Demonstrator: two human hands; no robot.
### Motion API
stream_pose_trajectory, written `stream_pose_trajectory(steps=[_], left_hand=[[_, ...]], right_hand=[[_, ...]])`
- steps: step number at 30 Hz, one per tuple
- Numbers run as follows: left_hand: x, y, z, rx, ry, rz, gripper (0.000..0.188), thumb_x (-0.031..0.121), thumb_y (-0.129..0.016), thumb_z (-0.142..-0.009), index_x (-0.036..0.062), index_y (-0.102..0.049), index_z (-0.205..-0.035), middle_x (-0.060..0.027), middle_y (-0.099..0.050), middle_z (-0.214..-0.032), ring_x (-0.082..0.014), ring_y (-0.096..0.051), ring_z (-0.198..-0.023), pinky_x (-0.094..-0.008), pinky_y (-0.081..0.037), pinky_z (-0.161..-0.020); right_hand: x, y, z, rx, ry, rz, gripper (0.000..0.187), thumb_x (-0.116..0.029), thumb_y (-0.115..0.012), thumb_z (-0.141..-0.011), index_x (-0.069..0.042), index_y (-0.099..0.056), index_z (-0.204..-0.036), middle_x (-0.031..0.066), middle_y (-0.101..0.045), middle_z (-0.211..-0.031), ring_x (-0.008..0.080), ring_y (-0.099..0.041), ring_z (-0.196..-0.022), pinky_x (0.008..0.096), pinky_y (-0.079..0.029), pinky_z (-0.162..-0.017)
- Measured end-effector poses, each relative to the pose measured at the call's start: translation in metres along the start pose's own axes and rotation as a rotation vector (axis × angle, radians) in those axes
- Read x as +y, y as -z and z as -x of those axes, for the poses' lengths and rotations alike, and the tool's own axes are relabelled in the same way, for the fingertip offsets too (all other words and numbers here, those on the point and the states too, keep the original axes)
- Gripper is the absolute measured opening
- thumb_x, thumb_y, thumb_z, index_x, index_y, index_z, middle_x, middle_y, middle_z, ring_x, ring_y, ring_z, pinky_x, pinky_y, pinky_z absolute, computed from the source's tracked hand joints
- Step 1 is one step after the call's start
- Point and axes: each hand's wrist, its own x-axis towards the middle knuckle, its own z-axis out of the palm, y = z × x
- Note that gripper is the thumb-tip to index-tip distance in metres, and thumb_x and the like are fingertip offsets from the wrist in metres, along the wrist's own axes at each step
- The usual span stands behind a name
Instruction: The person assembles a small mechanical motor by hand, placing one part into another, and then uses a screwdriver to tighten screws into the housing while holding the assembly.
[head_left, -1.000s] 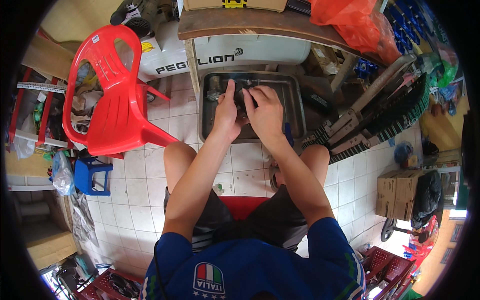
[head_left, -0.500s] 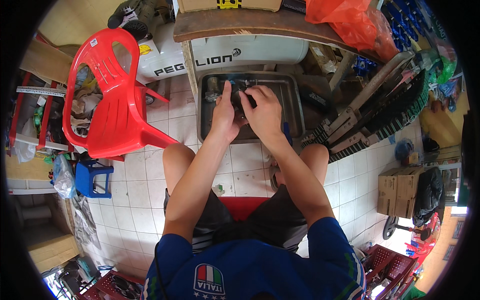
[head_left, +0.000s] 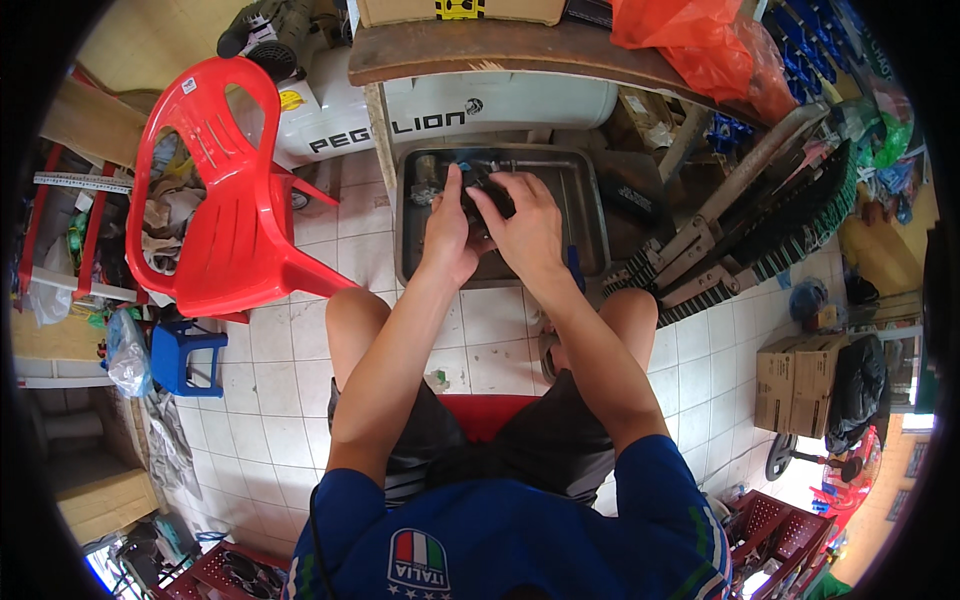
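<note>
Over a dark metal tray [head_left: 405, 240] on the tiled floor, both my hands are closed around a dark, greasy-looking part [head_left: 487, 198]; its exact kind I cannot make out. My left hand [head_left: 450, 235] grips it from the left with the thumb pointing up. From the right, my right hand [head_left: 527, 222] curls its fingers over the top, thumb against the part. Left of my hands, grey metal parts [head_left: 424, 180] lie in the tray. A shiny metal rod [head_left: 530, 163] lies along its far side, and a blue-handled tool [head_left: 574, 266] rests at its right edge.
A red plastic chair [head_left: 215, 220] stands at the left, with a small blue stool [head_left: 188, 358] below it. Beyond the tray are a wooden bench [head_left: 500, 48] and a white tank [head_left: 540, 100]. Long metal bars with green bristles [head_left: 790, 230] lean at the right, near cardboard boxes [head_left: 797, 385].
My right thumb and fingers have spread slightly apart and shifted on the dark part. My left hand stays nearly still.
</note>
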Motion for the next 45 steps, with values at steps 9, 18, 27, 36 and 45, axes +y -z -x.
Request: stream_pose_trajectory(steps=[9,18,27,36,45], left_hand=[[-0.002,-0.003,0.000,-0.002,-0.002,0.007,0.055,0.060,-0.053,-0.096,0.0145,-0.040,-0.124,-0.0084,-0.058,-0.110,-0.0255,-0.063,-0.093,-0.0503,-0.057,-0.073],[-0.001,-0.003,0.001,0.004,-0.001,0.008,0.053,0.060,-0.053,-0.096,0.0155,-0.041,-0.122,-0.0080,-0.058,-0.107,-0.0244,-0.064,-0.089,-0.0512,-0.057,-0.073],[0.000,-0.006,0.006,0.020,0.000,0.015,0.054,0.060,-0.053,-0.096,0.0150,-0.046,-0.125,-0.0094,-0.059,-0.111,-0.0255,-0.063,-0.096,-0.0513,-0.055,-0.078],[0.000,-0.008,0.008,0.025,0.017,0.019,0.058,0.060,-0.054,-0.096,0.0132,-0.053,-0.130,-0.0128,-0.057,-0.121,-0.0288,-0.058,-0.108,-0.0515,-0.049,-0.090],[-0.001,-0.001,0.001,-0.039,0.004,0.004,0.053,0.060,-0.051,-0.098,0.0157,-0.041,-0.126,-0.0095,-0.057,-0.115,-0.0263,-0.063,-0.097,-0.0537,-0.056,-0.076]], right_hand=[[0.003,0.000,0.001,-0.064,-0.062,-0.043,0.021,-0.019,-0.077,-0.083,-0.002,-0.068,-0.090,0.0122,-0.069,-0.095,0.0325,-0.068,-0.085,0.0395,-0.055,-0.072],[0.004,0.002,-0.001,-0.104,-0.104,-0.091,0.021,-0.019,-0.076,-0.083,-0.002,-0.068,-0.092,0.0122,-0.069,-0.096,0.0324,-0.068,-0.086,0.0395,-0.055,-0.073],[0.003,0.000,0.000,-0.045,-0.091,-0.060,0.019,-0.020,-0.075,-0.085,-0.004,-0.070,-0.094,0.0118,-0.069,-0.098,0.0323,-0.068,-0.086,0.0383,-0.055,-0.073],[-0.002,0.006,-0.001,-0.122,-0.185,-0.123,0.021,-0.026,-0.072,-0.086,-0.007,-0.069,-0.095,0.0110,-0.068,-0.096,0.0332,-0.066,-0.091,0.0439,-0.055,-0.074],[0.006,-0.001,0.000,-0.085,-0.126,-0.047,0.024,-0.026,-0.074,-0.086,-0.007,-0.069,-0.100,0.0101,-0.069,-0.097,0.0327,-0.068,-0.084,0.0409,-0.055,-0.070]])
